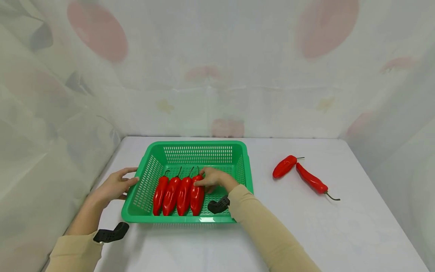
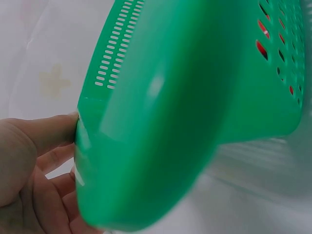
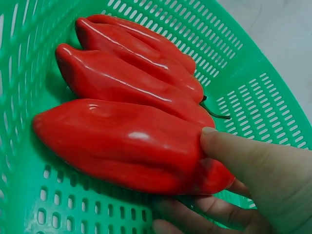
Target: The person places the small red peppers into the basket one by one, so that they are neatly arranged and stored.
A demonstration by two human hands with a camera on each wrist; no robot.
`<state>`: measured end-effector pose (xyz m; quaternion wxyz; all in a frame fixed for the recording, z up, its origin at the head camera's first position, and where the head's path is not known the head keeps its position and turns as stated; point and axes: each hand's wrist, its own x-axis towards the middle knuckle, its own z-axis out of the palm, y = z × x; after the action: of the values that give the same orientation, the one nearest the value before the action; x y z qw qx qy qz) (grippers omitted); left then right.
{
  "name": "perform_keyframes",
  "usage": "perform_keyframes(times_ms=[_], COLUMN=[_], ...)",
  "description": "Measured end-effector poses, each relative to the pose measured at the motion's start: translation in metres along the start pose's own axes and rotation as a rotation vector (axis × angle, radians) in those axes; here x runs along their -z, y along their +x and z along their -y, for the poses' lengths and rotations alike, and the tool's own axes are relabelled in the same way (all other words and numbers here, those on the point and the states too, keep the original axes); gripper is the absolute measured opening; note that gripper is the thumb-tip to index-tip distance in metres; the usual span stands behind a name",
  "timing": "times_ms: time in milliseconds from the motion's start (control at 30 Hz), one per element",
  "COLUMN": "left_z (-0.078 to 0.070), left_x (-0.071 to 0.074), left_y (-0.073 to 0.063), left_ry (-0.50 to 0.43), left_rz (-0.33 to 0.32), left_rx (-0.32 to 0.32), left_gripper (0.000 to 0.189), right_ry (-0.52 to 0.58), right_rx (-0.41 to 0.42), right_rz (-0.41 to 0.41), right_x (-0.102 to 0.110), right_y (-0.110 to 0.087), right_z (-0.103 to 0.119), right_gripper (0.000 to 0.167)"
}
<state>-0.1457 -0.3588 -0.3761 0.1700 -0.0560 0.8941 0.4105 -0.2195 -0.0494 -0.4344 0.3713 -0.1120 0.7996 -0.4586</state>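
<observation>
Several glossy red chili peppers (image 1: 168, 196) lie side by side in a green plastic basket (image 1: 204, 144), stems toward its far side. My right hand (image 1: 213, 179) reaches inside and grips the rightmost pepper (image 3: 131, 146) near its stem end. In the right wrist view the thumb presses its upper side and the other fingers are partly hidden below. At the basket's left side, my left hand (image 1: 117, 185) holds the rim. The left wrist view shows that thumb (image 2: 53, 130) against the rim, with the fingers bent beneath it.
To the basket's right, a short red pepper (image 1: 284, 166) and a longer red pepper (image 1: 312, 179) lie on the white table (image 1: 289, 215). Patterned cloth (image 1: 265, 94) hangs behind the table and along both sides.
</observation>
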Motion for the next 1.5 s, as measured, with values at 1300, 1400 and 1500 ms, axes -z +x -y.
perform_keyframes(times_ms=[1300, 1400, 1500], left_z=[0.0, 0.0, -0.001], left_x=[0.001, 0.001, 0.002], left_y=[-0.002, -0.001, -0.001], left_ry=[-0.016, -0.016, -0.016], left_rz=[0.012, 0.012, 0.011], left_rx=[-0.017, -0.018, -0.022], left_gripper=[0.064, 0.064, 0.064], right_ry=[-0.056, -0.082, -0.132], right_rx=[-0.014, -0.01, 0.022], right_rz=[-0.026, -0.081, -0.132], right_x=[0.0, 0.003, 0.007], right_y=[-0.007, -0.01, -0.014], right_z=[0.002, 0.005, 0.009], right_gripper=[0.054, 0.051, 0.049])
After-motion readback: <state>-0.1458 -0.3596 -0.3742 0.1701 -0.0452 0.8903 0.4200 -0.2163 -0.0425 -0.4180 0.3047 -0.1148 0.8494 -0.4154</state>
